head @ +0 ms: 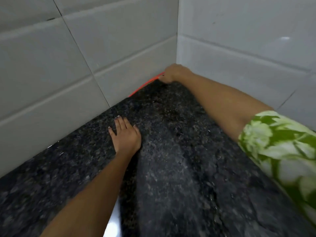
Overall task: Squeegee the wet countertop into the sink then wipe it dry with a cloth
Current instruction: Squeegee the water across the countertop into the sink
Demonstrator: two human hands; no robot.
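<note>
**Setting the squeegee into the back corner**

Reaching into the far corner of the worktop (171,159), I am closing my right hand (174,73) around one end of the orange squeegee (145,85), whose thin blade is lying along the back edge, right against the tiled wall (68,65). My left hand (125,135) is resting flat and spread on the dark granite nearer the back edge, holding nothing. The stone is glistening with droplets, so I am judging it slippery. The squeegee looks light, with a flexible blade; I am guessing firm, even pressure from the handle end suits it best. No sink or cloth is showing here.
</note>
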